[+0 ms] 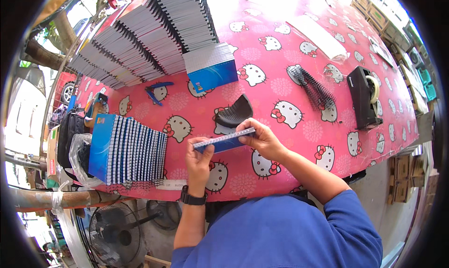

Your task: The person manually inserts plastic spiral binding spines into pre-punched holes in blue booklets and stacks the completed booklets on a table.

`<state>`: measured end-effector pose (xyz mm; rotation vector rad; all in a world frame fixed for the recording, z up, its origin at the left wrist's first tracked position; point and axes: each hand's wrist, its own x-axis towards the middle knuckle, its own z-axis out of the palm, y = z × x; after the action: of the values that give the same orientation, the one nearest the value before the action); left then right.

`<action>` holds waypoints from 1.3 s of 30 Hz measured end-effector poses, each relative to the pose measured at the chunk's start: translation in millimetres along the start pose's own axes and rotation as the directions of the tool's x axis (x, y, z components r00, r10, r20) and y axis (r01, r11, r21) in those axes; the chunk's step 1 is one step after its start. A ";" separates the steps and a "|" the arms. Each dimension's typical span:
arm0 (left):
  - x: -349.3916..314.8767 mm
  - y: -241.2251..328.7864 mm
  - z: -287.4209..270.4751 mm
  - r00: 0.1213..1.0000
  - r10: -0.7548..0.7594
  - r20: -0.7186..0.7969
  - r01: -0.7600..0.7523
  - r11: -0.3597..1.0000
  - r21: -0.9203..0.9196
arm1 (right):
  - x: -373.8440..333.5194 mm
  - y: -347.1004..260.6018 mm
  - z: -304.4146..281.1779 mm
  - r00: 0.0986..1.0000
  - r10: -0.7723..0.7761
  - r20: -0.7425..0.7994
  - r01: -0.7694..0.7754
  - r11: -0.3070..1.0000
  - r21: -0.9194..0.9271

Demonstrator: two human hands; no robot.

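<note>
Between my two hands is a thin blue-covered booklet [227, 145] with a row of punched holes along its white edge. My left hand [200, 156] pinches its left end, thumb on the near side. At the other end my right hand [263, 139] grips it with thumb and fingers. A black curved, ribbed holder [236, 112] lies just beyond the booklet. To the left of my left hand stands a row of blue-covered punched booklets [135, 148]. Farther off, a pair of blue-handled pliers [158, 93] rests on the table.
Tall stacks of black-coil-bound notebooks [140, 43] fill the far left, beside a blue-covered stack [213, 75]. Loose black plastic coils [311, 88] and a black tape dispenser [362, 97] lie to the right on the pink patterned tablecloth [294, 139]. A fan [114, 233] stands below the table's edge.
</note>
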<state>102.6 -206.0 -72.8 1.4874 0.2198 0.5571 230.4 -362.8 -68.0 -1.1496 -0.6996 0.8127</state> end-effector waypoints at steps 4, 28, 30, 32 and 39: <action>13.2 3.4 -1.6 0.994 -0.107 -0.003 0.100 0.938 -0.331 | 8.8 -5.8 -2.6 0.998 0.002 0.069 -0.017 0.977 0.211; 30.4 39.8 44.9 0.888 0.267 0.375 -0.459 0.454 0.764 | 15.3 -41.1 -193.3 0.794 -0.461 -0.396 -0.408 0.077 -0.910; 34.2 33.1 44.9 0.884 0.292 0.365 -0.464 0.449 0.764 | 16.3 -45.1 -193.2 0.783 -0.499 -0.371 -0.389 0.073 -0.919; 36.1 29.3 45.4 0.866 0.345 0.362 -0.490 0.440 0.752 | 16.7 -56.0 -186.7 0.732 -0.596 -0.330 -0.357 0.076 -0.931; 35.6 26.5 48.1 0.884 0.308 0.352 -0.452 0.367 0.813 | 1.8 -77.4 -77.0 0.966 -0.259 0.012 0.148 0.513 -0.846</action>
<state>150.0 -231.5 -35.6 2.6732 0.0194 0.7594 309.6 -415.1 -13.9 -1.9299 -1.1706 0.1343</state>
